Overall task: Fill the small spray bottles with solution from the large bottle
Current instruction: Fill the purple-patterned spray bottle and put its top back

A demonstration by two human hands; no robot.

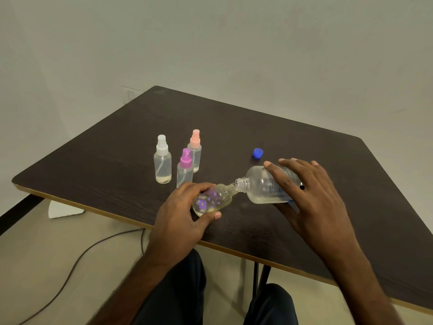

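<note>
The left hand (185,212) grips the flower-printed small bottle (212,200), fingers curled over its upper side and thumb pressed beneath. It holds the bottle tilted above the near part of the table, with the open neck raised to the right to meet the pour. The right hand (311,191) holds the large bottle (262,186) tipped almost flat. Its fingers are spread across the label and the thumb is under the body, so the mouth sits just at the small neck. The pale solution pools along the lower side of the large bottle, which is probably why it is tipped so far. Whether liquid is crossing right now is too fine to tell.

The blue cap (257,153) lies off on the table just beyond the large bottle, out of the way. To the far left stand three capped spray bottles, close together and upright: the white-topped bottle (162,164), with a little liquid at its base, the magenta-topped bottle (185,170) and the peach-topped bottle (195,151).

The table (117,148) is dark wood grain with a pale edge and stands against a plain light wall (234,43). A dark cable (70,266) trails across the beige floor (35,242) on the left.
</note>
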